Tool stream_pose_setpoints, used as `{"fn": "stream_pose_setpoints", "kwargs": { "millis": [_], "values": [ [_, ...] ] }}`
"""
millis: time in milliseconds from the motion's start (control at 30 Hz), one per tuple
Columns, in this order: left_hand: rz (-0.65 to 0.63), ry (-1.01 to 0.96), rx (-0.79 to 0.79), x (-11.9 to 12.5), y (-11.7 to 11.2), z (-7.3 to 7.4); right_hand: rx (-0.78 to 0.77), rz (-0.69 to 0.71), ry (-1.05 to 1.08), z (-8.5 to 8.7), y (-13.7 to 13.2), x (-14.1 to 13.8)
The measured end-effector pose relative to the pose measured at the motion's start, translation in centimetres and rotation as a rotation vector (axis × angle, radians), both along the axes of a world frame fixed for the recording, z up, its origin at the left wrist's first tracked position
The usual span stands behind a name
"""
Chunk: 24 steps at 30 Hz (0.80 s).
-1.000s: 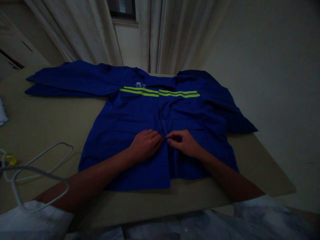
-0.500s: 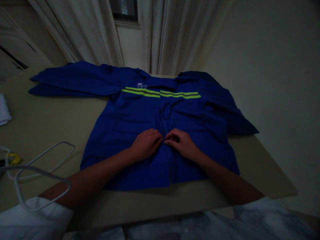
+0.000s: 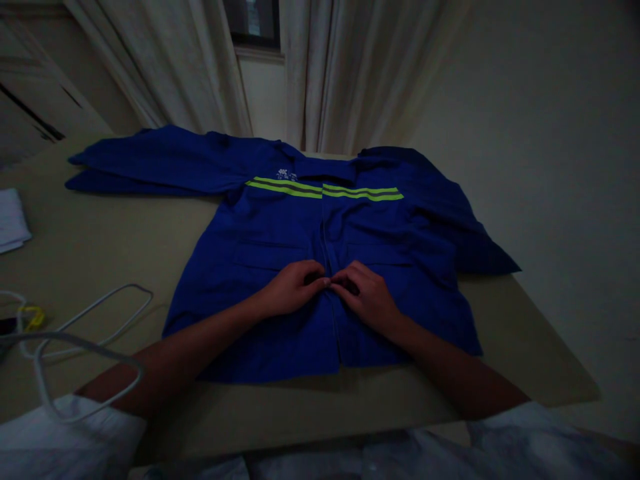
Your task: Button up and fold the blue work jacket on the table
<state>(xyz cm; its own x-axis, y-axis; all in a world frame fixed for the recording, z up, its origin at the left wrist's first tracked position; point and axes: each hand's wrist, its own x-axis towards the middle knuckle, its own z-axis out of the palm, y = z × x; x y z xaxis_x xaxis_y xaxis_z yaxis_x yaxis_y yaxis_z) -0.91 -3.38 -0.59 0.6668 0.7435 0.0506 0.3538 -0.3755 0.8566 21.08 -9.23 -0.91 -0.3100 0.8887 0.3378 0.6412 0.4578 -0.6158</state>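
A blue work jacket [image 3: 260, 267] with two yellow-green reflective stripes across the chest lies flat, front up, on a beige table [image 3: 90, 247]. Its sleeves spread to the left and right. My left hand [image 3: 290, 288] and my right hand [image 3: 364, 293] meet at the jacket's centre front opening, about halfway down. Both hands have curled fingers pinching the two front edges of the fabric together. What lies under the fingertips is hidden.
White wire hangers [image 3: 80, 340] lie at the left front of the table. A white folded cloth [image 3: 13, 220] sits at the far left edge. Pale curtains [image 3: 320, 73] hang behind the table, and the table's right edge drops off beside a plain wall.
Both hands have stayed at the front opening, shifting slightly as the two edges came closer together. The view has tilted a little, and the jacket has not moved.
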Motion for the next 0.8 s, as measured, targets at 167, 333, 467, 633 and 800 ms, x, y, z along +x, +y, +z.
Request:
{"fn": "stream_pose_setpoints", "kwargs": {
  "millis": [167, 333, 467, 633, 800],
  "values": [
    [-0.026, -0.032, -0.063, -0.1, 0.5, -0.2, 0.088, 0.003, -0.055, 0.0, -0.2, -0.1],
    [-0.046, -0.065, -0.11, -0.3, 1.0, -0.5, 0.102, -0.001, -0.055, 0.1, -0.2, -0.1],
    [-0.027, -0.125, -0.241, -0.4, 1.2, -0.3, 0.075, -0.019, -0.023, 0.5, -0.3, -0.2],
    [0.041, -0.181, -0.306, -0.3, 1.1, 0.6, 0.174, -0.014, -0.064, 0.8, -0.7, -0.5],
    [0.089, -0.214, -0.378, -0.2, 1.0, 0.8, 0.242, -0.012, -0.118, 0.3, -0.7, 0.0]
  ]
}}
